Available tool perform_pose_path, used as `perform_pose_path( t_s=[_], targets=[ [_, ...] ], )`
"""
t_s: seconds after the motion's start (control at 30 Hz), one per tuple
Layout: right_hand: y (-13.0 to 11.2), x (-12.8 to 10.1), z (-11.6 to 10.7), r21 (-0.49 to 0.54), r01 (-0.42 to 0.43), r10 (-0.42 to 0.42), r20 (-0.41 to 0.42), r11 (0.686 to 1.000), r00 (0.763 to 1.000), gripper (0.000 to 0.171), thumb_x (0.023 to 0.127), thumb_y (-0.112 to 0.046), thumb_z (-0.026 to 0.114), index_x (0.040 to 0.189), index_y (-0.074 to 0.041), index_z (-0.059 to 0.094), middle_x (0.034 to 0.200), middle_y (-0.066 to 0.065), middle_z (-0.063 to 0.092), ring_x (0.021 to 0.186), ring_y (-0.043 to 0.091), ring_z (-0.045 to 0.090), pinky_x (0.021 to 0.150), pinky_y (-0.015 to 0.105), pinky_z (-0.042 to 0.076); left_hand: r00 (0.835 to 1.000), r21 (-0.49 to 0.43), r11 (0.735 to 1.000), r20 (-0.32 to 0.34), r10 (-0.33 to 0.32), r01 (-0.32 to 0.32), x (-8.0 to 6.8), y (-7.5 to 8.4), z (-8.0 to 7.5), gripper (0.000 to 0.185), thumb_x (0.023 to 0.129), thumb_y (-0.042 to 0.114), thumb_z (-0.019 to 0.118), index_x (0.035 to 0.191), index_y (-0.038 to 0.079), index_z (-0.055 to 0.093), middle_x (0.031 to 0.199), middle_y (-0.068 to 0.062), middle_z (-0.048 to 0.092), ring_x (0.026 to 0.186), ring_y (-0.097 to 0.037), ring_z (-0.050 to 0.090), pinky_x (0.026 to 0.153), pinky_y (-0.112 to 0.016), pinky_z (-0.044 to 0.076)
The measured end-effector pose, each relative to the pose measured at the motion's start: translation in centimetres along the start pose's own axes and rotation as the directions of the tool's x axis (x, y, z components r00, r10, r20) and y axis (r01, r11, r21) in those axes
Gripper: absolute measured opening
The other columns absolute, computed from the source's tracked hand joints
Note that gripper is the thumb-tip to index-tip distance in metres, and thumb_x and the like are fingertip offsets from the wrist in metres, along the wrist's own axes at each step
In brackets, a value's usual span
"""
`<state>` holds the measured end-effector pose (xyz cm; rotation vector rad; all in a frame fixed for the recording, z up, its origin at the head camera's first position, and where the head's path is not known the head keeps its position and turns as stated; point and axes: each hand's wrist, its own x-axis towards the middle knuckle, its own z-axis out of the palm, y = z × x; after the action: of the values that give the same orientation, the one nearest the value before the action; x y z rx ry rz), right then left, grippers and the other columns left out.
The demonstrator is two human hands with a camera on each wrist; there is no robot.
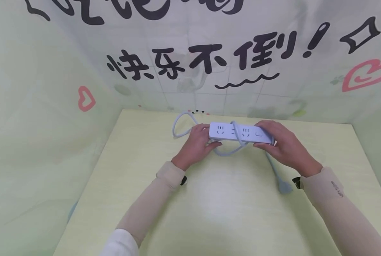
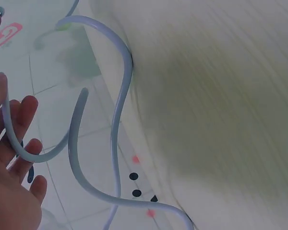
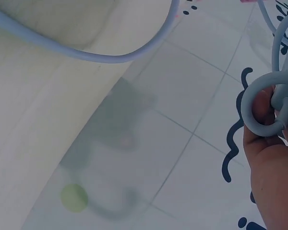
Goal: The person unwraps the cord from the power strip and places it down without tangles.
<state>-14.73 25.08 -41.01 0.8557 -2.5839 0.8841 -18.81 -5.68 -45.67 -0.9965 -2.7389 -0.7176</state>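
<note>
A white power strip (image 1: 225, 132) is held up above the table, tilted so its sockets and switch face the head camera. Part of its pale grey-blue cable (image 1: 236, 132) is wrapped across it. My left hand (image 1: 193, 144) grips the strip's left end, thumb below it; in the left wrist view, a cable loop (image 2: 43, 157) hangs by the fingers. At the switch end, my right hand (image 1: 286, 147) holds the strip between thumb and fingers. The cable curves tightly by that hand in the right wrist view. The plug (image 1: 284, 186) dangles below my right hand.
The light yellow table (image 1: 219, 213) stretches beneath both arms. Behind it stands a pale printed backdrop (image 1: 190, 85) with black lettering and hearts. Pale covered walls (image 1: 33, 142) flank the table. A cable loop (image 1: 173, 128) sticks out left of the strip.
</note>
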Motion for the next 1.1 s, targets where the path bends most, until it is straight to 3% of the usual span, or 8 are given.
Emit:
perform_pose_path(
  t_s=[0.07, 0.17, 0.3, 0.47, 0.7, 0.87, 1.0, 1.1],
  targets=[
    [-0.3, 0.0, -0.1, 0.014, 0.012, -0.012, 0.001, 1.0, 1.0, 0.06, 0.077, -0.003, 0.087, 0.132, -0.009, 0.061, 0.129, 0.009, 0.066, 0.107, 0.015, 0.056, 0.075, 0.015, 0.041, 1.0, 0.071, 0.997, 0.005, 0.019, -0.019, 0.1, 0.1, 0.1, 0.033, 0.097, 0.035, 0.069, 0.129, 0.025, 0.07, 0.131, 0.005, 0.072, 0.119, -0.02, 0.057, 0.119, -0.044, 0.03],
    [-0.6, -0.1, -0.3, 0.034, 0.03, -0.031, 0.014, 0.999, 0.999, 0.061, 0.076, -0.002, 0.087, 0.132, -0.009, 0.062, 0.128, 0.008, 0.066, 0.107, 0.013, 0.056, 0.076, 0.014, 0.042, 1.0, 0.114, 0.993, -0.001, 0.01, -0.01, 0.1, 0.1, -0.1, 0.028, 0.098, 0.025, 0.069, 0.124, 0.019, 0.073, 0.119, 0.001, 0.076, 0.107, -0.022, 0.058, 0.117, -0.046, 0.03],
    [-0.8, -0.2, -0.4, 0.039, 0.051, -0.053, 0.07, 0.998, 0.996, 0.06, 0.076, -0.005, 0.088, 0.131, -0.01, 0.063, 0.127, 0.006, 0.067, 0.108, 0.013, 0.058, 0.079, 0.016, 0.044, 0.998, 0.062, 0.996, -0.029, -0.055, 0.057, 0.5, -0.3, -0.7, 0.021, 0.096, 0.017, 0.069, 0.115, 0.015, 0.076, 0.108, -0.001, 0.077, 0.097, -0.021, 0.059, 0.11, -0.046, 0.034],
    [-1.3, -0.4, -0.3, -0.006, 0.041, -0.039, 0.184, 0.999, 0.982, 0.054, 0.08, -0.013, 0.087, 0.129, -0.01, 0.063, 0.123, 0.004, 0.068, 0.104, 0.013, 0.06, 0.083, 0.033, 0.052, 0.989, -0.067, 0.991, -0.074, -0.125, 0.12, 1.0, -0.8, -2.0, 0.022, 0.102, 0.033, 0.062, 0.11, 0.019, 0.077, 0.1, 0.004, 0.077, 0.088, -0.016, 0.061, 0.1, -0.043, 0.035],
    [-0.7, -0.8, 0.5, -0.033, -0.003, 0.011, 0.229, 0.999, 0.973, 0.049, 0.084, -0.015, 0.084, 0.127, -0.004, 0.064, 0.121, 0.01, 0.07, 0.101, 0.021, 0.064, 0.084, 0.045, 0.056, 0.972, -0.138, 0.986, -0.202, -0.124, 0.097, 0.8, -0.1, -3.3, 0.021, 0.101, 0.03, 0.064, 0.106, 0.014, 0.077, 0.093, 0.002, 0.078, 0.075, -0.013, 0.064, 0.084, -0.036, 0.037],
    [0.5, -0.8, 1.1, -0.098, -0.053, 0.072, 0.196, 0.994, 0.978, 0.045, 0.086, -0.016, 0.082, 0.125, 0.0, 0.063, 0.118, 0.013, 0.07, 0.097, 0.024, 0.065, 0.083, 0.046, 0.056, 0.951, -0.145, 0.989, -0.301, -0.067, 0.024, -0.2, 0.8, -3.7, 0.018, 0.097, 0.026, 0.069, 0.104, 0.011, 0.077, 0.087, 0.0, 0.078, 0.063, -0.013, 0.047, 0.072, -0.031, 0.033],
    [0.8, -0.5, 0.8, -0.126, -0.168, 0.187, 0.159, 0.978, 0.969, 0.047, 0.091, -0.02, 0.078, 0.128, 0.003, 0.059, 0.121, 0.019, 0.067, 0.096, 0.029, 0.063, 0.081, 0.047, 0.054, 0.93, -0.141, 0.98, -0.36, 0.08, -0.138, -1.2, 1.4, -3.9, 0.012, 0.092, 0.019, 0.074, 0.096, 0.01, 0.08, 0.073, 0.002, 0.073, 0.056, -0.009, 0.045, 0.067, -0.028, 0.03],
    [0.7, -0.2, 0.4, -0.101, -0.256, 0.266, 0.112, 0.961, 0.957, 0.05, 0.093, -0.022, 0.075, 0.131, 0.004, 0.056, 0.122, 0.022, 0.065, 0.096, 0.032, 0.062, 0.081, 0.049, 0.051, 0.919, -0.11, 0.965, -0.348, 0.187, -0.238, -1.9, 1.6, -3.8, 0.008, 0.09, 0.016, 0.076, 0.092, 0.012, 0.082, 0.067, 0.004, 0.071, 0.054, -0.006, 0.048, 0.065, -0.025, 0.029]
  ],
)
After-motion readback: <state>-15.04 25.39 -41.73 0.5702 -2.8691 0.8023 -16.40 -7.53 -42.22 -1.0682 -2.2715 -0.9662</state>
